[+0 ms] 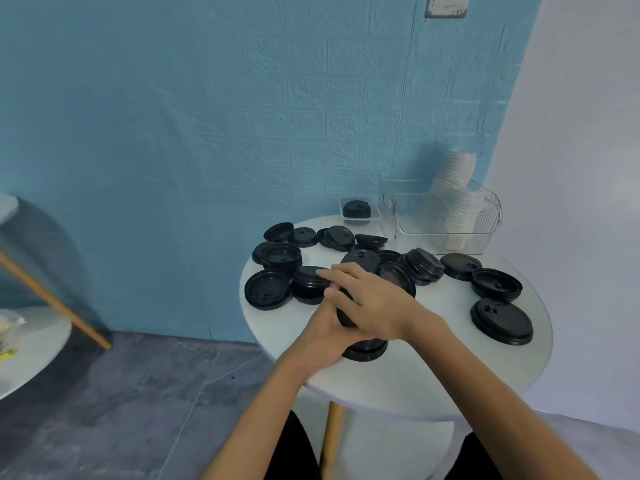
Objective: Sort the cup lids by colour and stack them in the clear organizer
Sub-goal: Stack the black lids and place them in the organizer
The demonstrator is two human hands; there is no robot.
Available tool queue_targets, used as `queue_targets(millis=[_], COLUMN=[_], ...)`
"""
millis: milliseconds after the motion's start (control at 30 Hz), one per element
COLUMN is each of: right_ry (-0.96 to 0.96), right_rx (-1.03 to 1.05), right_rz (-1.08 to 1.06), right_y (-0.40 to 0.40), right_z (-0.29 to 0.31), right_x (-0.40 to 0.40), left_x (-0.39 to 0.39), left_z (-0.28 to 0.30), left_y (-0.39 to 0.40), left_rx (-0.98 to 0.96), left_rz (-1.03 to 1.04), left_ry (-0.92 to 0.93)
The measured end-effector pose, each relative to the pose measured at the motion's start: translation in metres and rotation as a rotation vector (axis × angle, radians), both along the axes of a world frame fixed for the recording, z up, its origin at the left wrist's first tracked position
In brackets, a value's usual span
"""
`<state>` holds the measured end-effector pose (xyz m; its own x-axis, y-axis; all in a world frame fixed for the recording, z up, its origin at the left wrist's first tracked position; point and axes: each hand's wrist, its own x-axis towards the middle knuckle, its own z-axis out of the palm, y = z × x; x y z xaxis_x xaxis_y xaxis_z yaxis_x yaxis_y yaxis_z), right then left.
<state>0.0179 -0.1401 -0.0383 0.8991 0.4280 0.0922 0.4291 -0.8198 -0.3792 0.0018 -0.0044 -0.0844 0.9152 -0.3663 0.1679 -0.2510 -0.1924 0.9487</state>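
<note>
Basically both hands clamp one stack of black lids (pixel 363 349) at table's near edge: left hand (pixel 325 332) underneath, right hand (pixel 370 299) on top. Clear organizer (pixel 446 220) sits far right, nearer the right hand.

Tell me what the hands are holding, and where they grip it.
Both hands hold a stack of black plastic cup lids: the left hand from the left side, the right hand over the top.
</note>
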Motion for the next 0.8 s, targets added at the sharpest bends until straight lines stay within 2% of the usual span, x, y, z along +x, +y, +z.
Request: queue_targets(millis=[267, 300, 367, 433, 467, 500, 567, 667, 800], right_ry=[0.022, 0.054, 0.130, 0.028, -0.054, -0.097, -0.016, 0.158, 0.216], right_rx=[-0.144, -0.114, 0.128, 0.392, 0.413, 0.354, 0.151, -0.070, -0.216], right_rz=[-0.003, 0.012, 0.042, -0.063, -0.165, -0.254, -0.321, -0.223, -0.172], right_y=[0.002, 0.001, -0.004, -0.019, -0.030, -0.041, -0.061, -0.077, -0.080], right_z=[-0.001, 0.002, 0.009, 0.013, 0.014, 0.016, 0.018, 0.020, 0.018], right_x=[-0.001, -0.002, -0.001, 0.011, 0.022, 0.033, 0.051, 0.065, 0.072], left_x=[-0.003, -0.002, -0.003, -0.001, -0.001, 0.000, -0.001, -0.002, -0.002], left_z=[0.001, 0.000, -0.001, -0.003, -0.003, -0.003, -0.003, -0.003, -0.003], left_y=[-0.001, -0.001, -0.001, 0.001, 0.001, 0.002, 0.002, 0.001, 0.001], left_rx=[-0.059, -0.062, -0.101, -0.136, -0.134, -0.133, -0.130, -0.127, -0.133], left_rz=[0.001, 0.003, 0.009, 0.012, 0.009, 0.004, 0.002, -0.004, -0.004], left_ry=[0.006, 0.001, 0.034, 0.070, 0.072, 0.073, 0.079, 0.086, 0.091])
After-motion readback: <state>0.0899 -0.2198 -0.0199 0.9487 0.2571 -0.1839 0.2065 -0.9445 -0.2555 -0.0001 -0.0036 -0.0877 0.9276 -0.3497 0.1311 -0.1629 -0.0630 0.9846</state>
